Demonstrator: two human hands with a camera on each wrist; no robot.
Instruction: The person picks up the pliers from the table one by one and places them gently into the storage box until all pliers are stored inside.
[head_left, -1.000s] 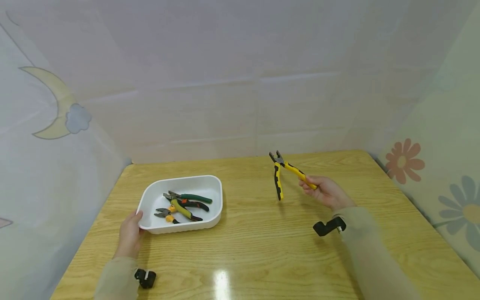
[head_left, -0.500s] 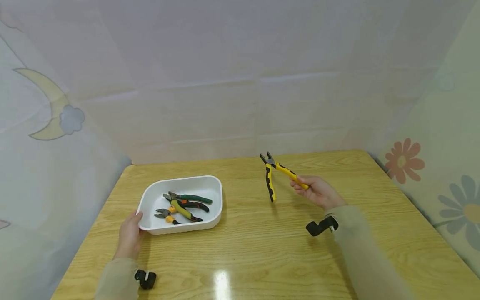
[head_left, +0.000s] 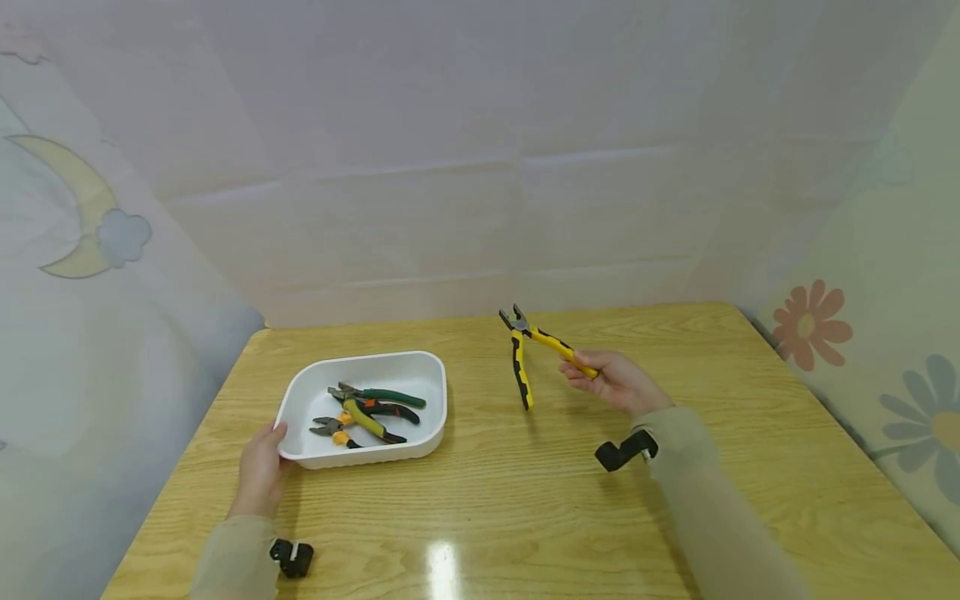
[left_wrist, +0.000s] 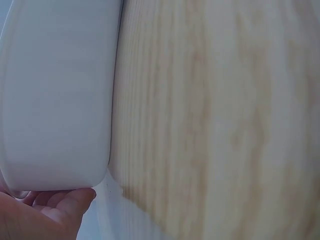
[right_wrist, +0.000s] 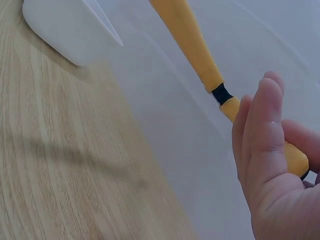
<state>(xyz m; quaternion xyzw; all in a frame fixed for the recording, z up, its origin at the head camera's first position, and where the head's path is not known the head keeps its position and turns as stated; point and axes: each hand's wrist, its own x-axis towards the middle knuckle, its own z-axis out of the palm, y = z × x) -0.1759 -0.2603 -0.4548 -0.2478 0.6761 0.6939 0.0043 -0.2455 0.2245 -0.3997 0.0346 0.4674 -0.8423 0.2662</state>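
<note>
My right hand [head_left: 611, 382] pinches one handle of a pair of yellow-and-black pliers [head_left: 555, 343] above the table. The pliers are spread, their other handle hanging down and their metal head pointing away. In the right wrist view, fingers and thumb close on the yellow handle [right_wrist: 187, 40]. On the left, my left hand [head_left: 258, 471] holds the near left corner of a white tray [head_left: 438, 425], thumb at the rim and fingers against the outer wall. Inside the tray lie several pliers: green-handled ones [head_left: 393, 397], black-and-red ones [head_left: 397, 411], olive ones [head_left: 365, 419] and orange-and-black ones [head_left: 337, 432].
The wooden table [head_left: 487, 508] reaches back to a pale cloth wall [head_left: 480, 233]. Side cloths with a moon [head_left: 86, 200] and flowers [head_left: 812, 325] stand left and right. A black wrist mount [head_left: 628, 450] sits on the right sleeve, another [head_left: 292, 558] on the left.
My right hand has moved left with the yellow-and-black pliers, closer to the tray. The left hand and the tray have stayed in place.
</note>
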